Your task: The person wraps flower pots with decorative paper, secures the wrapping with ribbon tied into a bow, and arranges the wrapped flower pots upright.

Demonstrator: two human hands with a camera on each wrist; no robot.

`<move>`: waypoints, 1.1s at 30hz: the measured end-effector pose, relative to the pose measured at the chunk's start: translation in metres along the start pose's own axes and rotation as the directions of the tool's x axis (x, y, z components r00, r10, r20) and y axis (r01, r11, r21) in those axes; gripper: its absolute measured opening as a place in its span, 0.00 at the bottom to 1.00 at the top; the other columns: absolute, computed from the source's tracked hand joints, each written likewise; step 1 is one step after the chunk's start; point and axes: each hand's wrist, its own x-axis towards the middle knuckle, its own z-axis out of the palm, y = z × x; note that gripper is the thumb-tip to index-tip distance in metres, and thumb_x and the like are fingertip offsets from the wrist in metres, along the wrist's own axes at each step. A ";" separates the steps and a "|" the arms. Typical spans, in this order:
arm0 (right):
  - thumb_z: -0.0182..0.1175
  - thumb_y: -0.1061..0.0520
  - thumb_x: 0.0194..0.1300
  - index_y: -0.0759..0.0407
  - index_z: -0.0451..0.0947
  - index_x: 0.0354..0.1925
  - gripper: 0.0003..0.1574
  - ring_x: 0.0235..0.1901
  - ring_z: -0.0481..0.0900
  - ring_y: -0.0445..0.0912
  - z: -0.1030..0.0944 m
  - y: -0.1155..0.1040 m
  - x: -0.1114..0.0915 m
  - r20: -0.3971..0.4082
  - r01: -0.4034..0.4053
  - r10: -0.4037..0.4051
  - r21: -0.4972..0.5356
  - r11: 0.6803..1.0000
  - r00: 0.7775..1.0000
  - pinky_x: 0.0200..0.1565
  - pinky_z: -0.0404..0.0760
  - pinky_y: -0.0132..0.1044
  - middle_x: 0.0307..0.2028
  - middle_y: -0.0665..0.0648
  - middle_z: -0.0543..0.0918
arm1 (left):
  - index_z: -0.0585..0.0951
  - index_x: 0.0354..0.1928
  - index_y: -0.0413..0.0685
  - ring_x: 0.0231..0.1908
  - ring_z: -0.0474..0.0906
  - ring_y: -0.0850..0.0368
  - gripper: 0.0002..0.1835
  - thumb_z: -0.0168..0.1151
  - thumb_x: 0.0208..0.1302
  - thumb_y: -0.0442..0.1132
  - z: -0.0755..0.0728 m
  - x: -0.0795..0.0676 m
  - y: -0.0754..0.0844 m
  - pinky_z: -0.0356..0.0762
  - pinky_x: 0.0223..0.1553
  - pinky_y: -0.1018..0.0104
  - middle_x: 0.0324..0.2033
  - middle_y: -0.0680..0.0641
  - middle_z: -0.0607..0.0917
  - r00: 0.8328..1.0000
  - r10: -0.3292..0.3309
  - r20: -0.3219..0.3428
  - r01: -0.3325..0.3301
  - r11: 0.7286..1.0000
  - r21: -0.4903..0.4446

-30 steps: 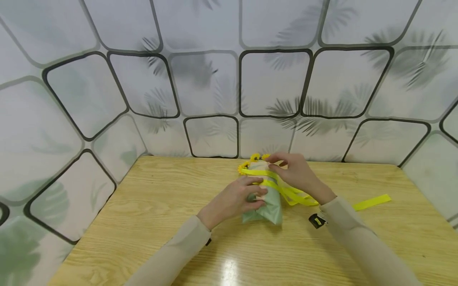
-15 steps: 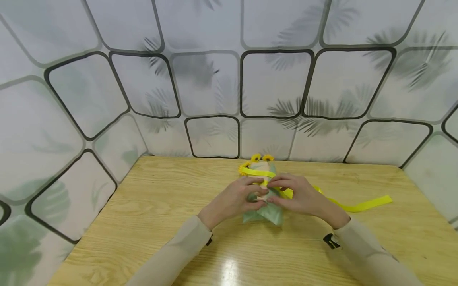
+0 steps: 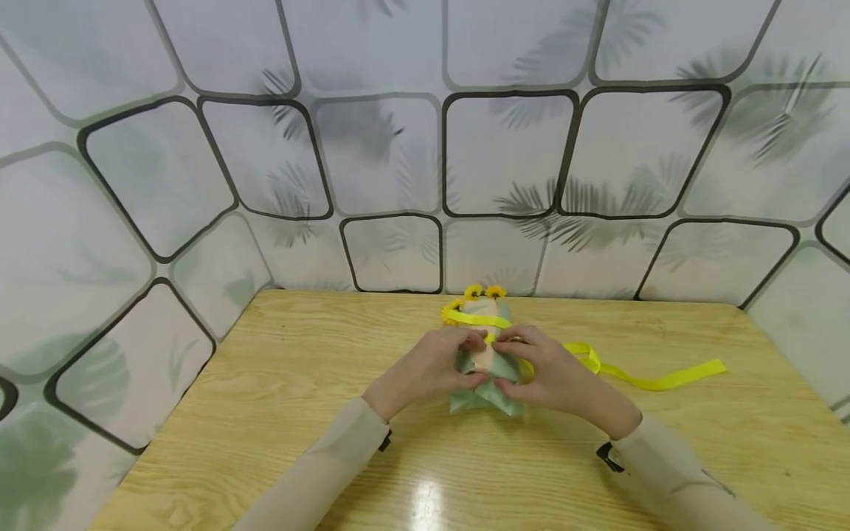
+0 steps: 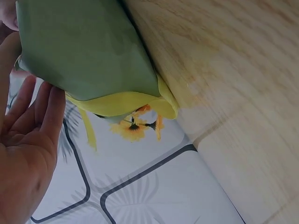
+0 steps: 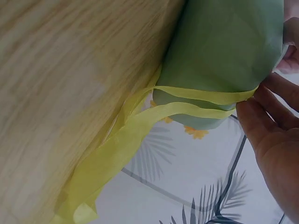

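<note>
A small bouquet (image 3: 488,360) in pale green wrapping lies on the table, its yellow flowers (image 3: 494,293) pointing to the far side. Around it runs a yellow ribbon (image 3: 479,319), with a bit of yellow at the front between my fingertips. On the left side, my left hand (image 3: 428,369) holds the wrapping with curled fingers and thumb. Opposite it, my right hand (image 3: 561,376) has fingers and thumb bent at the bouquet's front. In the right wrist view, two strands of ribbon (image 5: 198,95) run across the green wrapping (image 5: 224,46) to its fingertips.
A long ribbon tail (image 3: 664,383) trails right across the wooden table (image 3: 299,398). A patterned cloth backdrop (image 3: 392,258) stands behind the table and along its left side. Dark wrist straps (image 3: 609,457) show at the sleeves.
My right hand has come down from the flower end to the bouquet's front, beside the left. The left fingers have drawn back slightly and bent more. The bouquet stays in place.
</note>
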 end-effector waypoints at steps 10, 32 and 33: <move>0.82 0.54 0.48 0.67 0.86 0.41 0.25 0.47 0.88 0.54 -0.001 -0.008 0.011 0.023 -0.037 0.039 -0.094 0.995 0.999 0.44 0.89 0.43 0.47 0.62 0.88 | 0.77 0.58 0.42 0.47 0.87 0.56 0.18 0.63 0.67 0.33 -0.018 0.004 -0.008 0.84 0.49 0.69 0.59 0.45 0.83 0.987 -0.161 0.026 0.161 0.940 -0.301; 0.80 0.51 0.52 0.62 0.86 0.37 0.20 0.46 0.88 0.52 -0.006 -0.014 0.020 0.111 -0.099 0.119 -0.173 0.980 0.987 0.44 0.88 0.42 0.46 0.59 0.89 | 0.86 0.50 0.47 0.38 0.84 0.39 0.12 0.56 0.78 0.42 -0.052 -0.023 -0.053 0.80 0.32 0.64 0.34 0.46 0.86 0.915 -0.393 -0.092 0.365 0.903 -0.229; 0.80 0.51 0.52 0.62 0.86 0.36 0.19 0.45 0.88 0.52 -0.007 -0.014 0.020 0.110 -0.099 0.119 -0.177 0.979 0.987 0.44 0.88 0.42 0.46 0.59 0.89 | 0.86 0.49 0.47 0.38 0.84 0.38 0.11 0.55 0.77 0.41 -0.057 -0.030 -0.053 0.80 0.32 0.64 0.35 0.45 0.86 0.912 -0.401 -0.090 0.373 0.899 -0.228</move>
